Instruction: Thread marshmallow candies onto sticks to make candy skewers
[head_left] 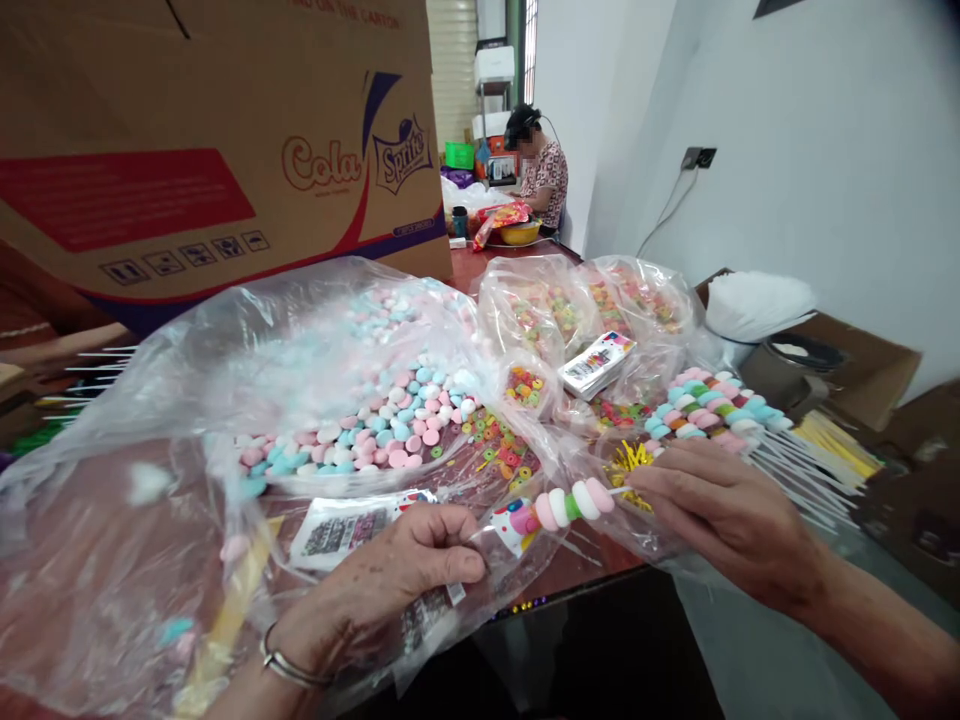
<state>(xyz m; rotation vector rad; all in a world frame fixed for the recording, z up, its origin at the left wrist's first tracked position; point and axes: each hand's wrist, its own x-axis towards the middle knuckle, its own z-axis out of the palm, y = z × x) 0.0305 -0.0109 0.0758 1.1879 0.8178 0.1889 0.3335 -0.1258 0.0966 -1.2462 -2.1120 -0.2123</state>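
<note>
My right hand (724, 515) pinches the white stick of a marshmallow skewer (574, 503), threaded with pink, white and green pieces. The skewer's left end is at or inside the mouth of a clear printed bag (516, 525); the film makes it hard to tell how far in it is. My left hand (405, 570) grips that bag between thumb and fingers. Beneath and behind my left hand lies a stack of printed bags (337, 530). Gold twist ties (630, 462) sit close to my right fingertips.
Loose marshmallows (390, 430) fill a large plastic bag at left. Ring-shaped candies (502, 450) lie beside them. Finished skewers (712, 405) are piled at right, near printed cards (598, 365). A tall carton (225, 150) stands behind. Another person (546, 180) sits at the far end.
</note>
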